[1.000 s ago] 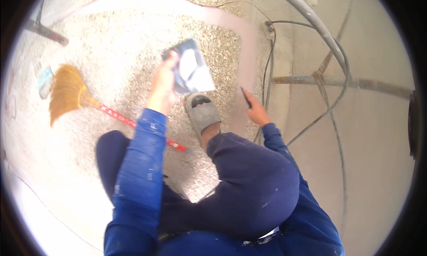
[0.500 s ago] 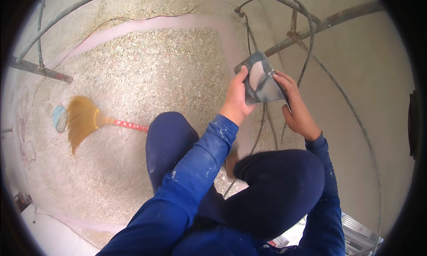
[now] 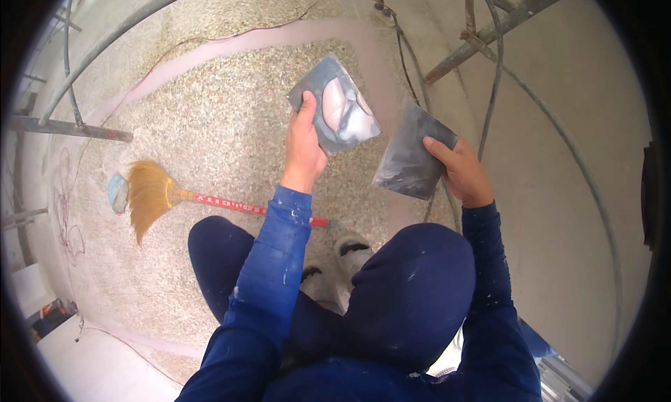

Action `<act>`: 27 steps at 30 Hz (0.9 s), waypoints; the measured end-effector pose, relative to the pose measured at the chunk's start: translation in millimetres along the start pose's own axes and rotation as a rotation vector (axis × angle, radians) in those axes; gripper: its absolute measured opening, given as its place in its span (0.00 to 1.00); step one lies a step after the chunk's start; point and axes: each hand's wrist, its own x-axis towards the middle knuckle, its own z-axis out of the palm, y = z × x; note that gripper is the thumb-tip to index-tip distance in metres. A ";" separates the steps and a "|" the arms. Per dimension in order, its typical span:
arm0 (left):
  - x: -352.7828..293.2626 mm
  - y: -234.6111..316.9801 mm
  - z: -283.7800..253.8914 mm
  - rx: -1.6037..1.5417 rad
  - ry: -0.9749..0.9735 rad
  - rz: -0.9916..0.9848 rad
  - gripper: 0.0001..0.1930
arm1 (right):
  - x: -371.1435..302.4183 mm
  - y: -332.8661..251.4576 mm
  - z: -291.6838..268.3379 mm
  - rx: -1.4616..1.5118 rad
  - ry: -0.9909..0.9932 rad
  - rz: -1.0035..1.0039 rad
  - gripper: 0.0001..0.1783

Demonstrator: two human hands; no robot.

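Observation:
My left hand (image 3: 305,147) grips a grey, squarish plate (image 3: 323,81) by its near left edge, thumb on top. A pinkish-white smear of filler (image 3: 334,105) lies on that plate, with more of it toward the right edge. My right hand (image 3: 464,170) holds a dark flat scraper blade (image 3: 414,149), thumb across its upper face; thin pale streaks mark the blade. The two flat pieces are apart, side by side in front of my knees. Fingers under both pieces are hidden.
A straw broom (image 3: 150,196) with a red handle (image 3: 241,205) lies on the pebbly floor (image 3: 231,108), beside a light-blue object (image 3: 117,192). Metal tubes (image 3: 514,32) and dark cables (image 3: 500,81) run at the upper right. Another metal bar (image 3: 70,127) juts in at left. A smooth pink band borders the pebbles.
My hands have drawn apart. The left has moved left with the plate; the scraper, edge-on against the plate before, is now away from it, its broad face showing.

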 end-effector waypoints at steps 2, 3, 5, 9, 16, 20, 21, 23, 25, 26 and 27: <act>-2.5 -4.2 6.2 0.000 -0.028 -0.010 0.29 | 9.5 4.4 0.4 0.009 0.046 0.032 0.23; -3.2 -5.7 9.1 -0.006 -0.068 0.004 0.29 | 14.1 6.0 -1.0 0.032 0.023 0.024 0.22; -2.8 -9.3 13.9 -0.014 -0.058 -0.020 0.29 | 21.7 9.7 -3.6 0.025 0.034 0.040 0.21; 4.3 -20.5 14.3 0.074 -0.109 -0.098 0.31 | 35.0 21.3 -4.5 0.122 0.035 0.075 0.20; -0.5 -39.2 2.7 0.693 0.032 -0.068 0.48 | 78.0 41.4 10.9 0.264 0.090 -0.065 0.19; -15.4 -29.3 -6.1 0.774 0.105 -0.067 0.44 | 103.3 27.9 25.2 0.380 0.111 -0.130 0.19; -17.5 -23.7 -9.2 0.629 0.118 -0.085 0.39 | 107.2 23.1 29.4 0.417 0.075 -0.154 0.19; -19.0 -11.1 -15.5 0.321 0.172 -0.105 0.32 | 104.1 15.9 35.0 0.182 0.003 -0.291 0.19; -18.9 -0.2 -20.5 -0.027 0.230 -0.098 0.29 | 97.2 16.1 44.6 -0.117 -0.203 -0.593 0.21; -17.1 5.1 -23.0 -0.072 0.248 -0.088 0.28 | 94.2 19.1 50.7 -0.289 -0.352 -0.873 0.25; -15.3 9.5 -25.1 -0.126 0.244 -0.080 0.27 | 91.9 24.0 57.9 -0.429 -0.409 -0.898 0.29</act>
